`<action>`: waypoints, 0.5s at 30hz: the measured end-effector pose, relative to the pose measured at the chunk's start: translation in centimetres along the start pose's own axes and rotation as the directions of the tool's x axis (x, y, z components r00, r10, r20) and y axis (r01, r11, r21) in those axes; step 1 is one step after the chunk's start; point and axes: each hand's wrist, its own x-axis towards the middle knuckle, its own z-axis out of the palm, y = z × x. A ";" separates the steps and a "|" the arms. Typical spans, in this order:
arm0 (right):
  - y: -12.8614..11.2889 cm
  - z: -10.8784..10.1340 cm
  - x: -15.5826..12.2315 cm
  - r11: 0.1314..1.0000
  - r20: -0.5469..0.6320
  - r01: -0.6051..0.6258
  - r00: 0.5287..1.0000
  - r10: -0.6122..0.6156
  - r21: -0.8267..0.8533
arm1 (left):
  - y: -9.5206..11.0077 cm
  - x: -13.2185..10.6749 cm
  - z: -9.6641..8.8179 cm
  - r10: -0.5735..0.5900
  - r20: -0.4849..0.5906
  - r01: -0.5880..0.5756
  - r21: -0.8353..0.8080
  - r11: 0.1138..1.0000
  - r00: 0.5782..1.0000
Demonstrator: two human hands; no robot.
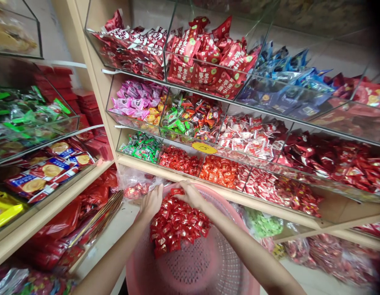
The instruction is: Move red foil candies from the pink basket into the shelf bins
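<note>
A pink perforated plastic basket (205, 266) sits low in front of me, below the candy shelves. In it lies a clear bag full of small red-wrapped candies (177, 225). My left hand (151, 201) grips the bag's top left edge with curled fingers. My right hand (191, 193) pinches the top of the same bag at the basket's far rim. Both forearms reach in from below. Straight above the hands, a bin of red candies (180, 160) sits on the lowest shelf row.
Tilted clear bins hold purple (136, 98), green (142, 146), blue (288, 73) and red sweets. A yellow price tag (203, 148) reads 15. A wooden shelf edge (159, 172) runs just above my hands. Another shelf of packets stands at left; bagged candy lies underneath.
</note>
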 end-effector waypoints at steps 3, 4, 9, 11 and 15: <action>1.8 -1.7 -0.2 0.991 -0.079 -0.137 0.988 0.136 -0.007 | 0.1 -0.1 -0.2 0.009 0.004 -0.009 0.008 1.000 1.000; 2.4 -2.2 -0.2 0.984 -0.094 -0.176 0.980 0.174 -0.012 | 0.1 -0.1 -0.2 0.010 0.004 -0.010 0.010 1.000 1.000; 3.7 -3.1 -0.7 0.969 -0.071 -0.243 0.968 0.239 -0.043 | 0.2 -0.2 -0.1 0.015 0.004 -0.015 0.002 1.000 1.000; 3.1 -2.9 -1.2 0.975 -0.044 -0.213 0.977 0.210 -0.066 | 0.1 -0.2 -0.1 0.015 0.004 -0.015 0.003 1.000 1.000; 0.6 -1.9 -3.2 0.984 0.066 -0.078 0.994 0.089 -0.158 | 0.1 -0.2 0.0 0.032 0.006 -0.032 0.024 0.999 0.999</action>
